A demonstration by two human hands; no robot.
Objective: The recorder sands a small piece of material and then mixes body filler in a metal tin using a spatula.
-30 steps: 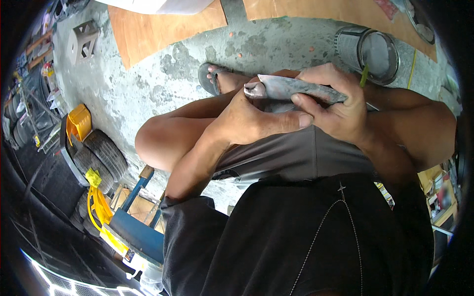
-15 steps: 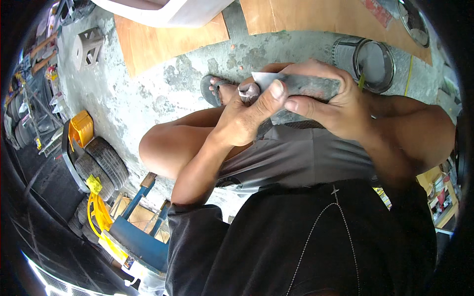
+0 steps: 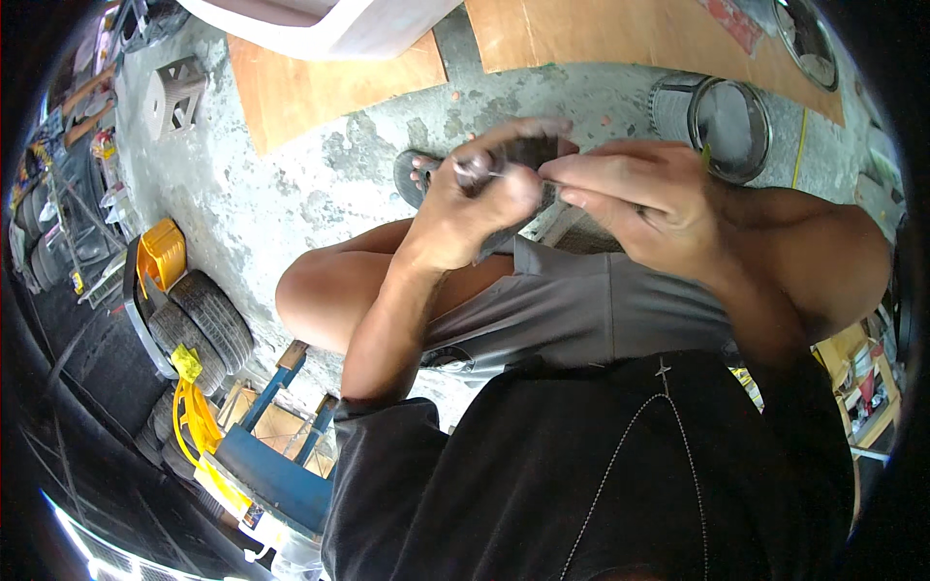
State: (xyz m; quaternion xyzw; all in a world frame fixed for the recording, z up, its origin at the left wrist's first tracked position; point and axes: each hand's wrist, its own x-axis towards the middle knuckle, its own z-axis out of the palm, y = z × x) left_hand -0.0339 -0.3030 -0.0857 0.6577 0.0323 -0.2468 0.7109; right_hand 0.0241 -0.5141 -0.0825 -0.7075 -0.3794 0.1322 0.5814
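Observation:
Smeared by motion, my left hand (image 3: 484, 198) is closed around a dark flat piece (image 3: 531, 150). Part of that piece shows between thumb and fingers. A small silvery, crumpled-looking thing (image 3: 472, 172) sits at the base of its fingers, too blurred to make out. My right hand (image 3: 644, 194) pinches thumb against fingers just to the right, its fingertips close to the left thumb. A thin grey strip (image 3: 551, 182) shows nearly edge-on at those fingertips. Most of it is hidden, and contact between strip and dark piece cannot be told. Both hands are above my lap.
An open can (image 3: 699, 124) with grey contents lies beyond my right knee. Plywood sheets (image 3: 339, 92) and a pale curved panel (image 3: 325, 29) are ahead. Far left are a grey block (image 3: 176, 97), a yellow container (image 3: 161, 252) and tyres (image 3: 208, 315). A blue metal frame (image 3: 276, 474) stands lower left.
The flat grey strip was broadside across both hands and now shows only as a thin edge. My left hand has shifted slightly left and turned; the right fingers have straightened into a pinch.

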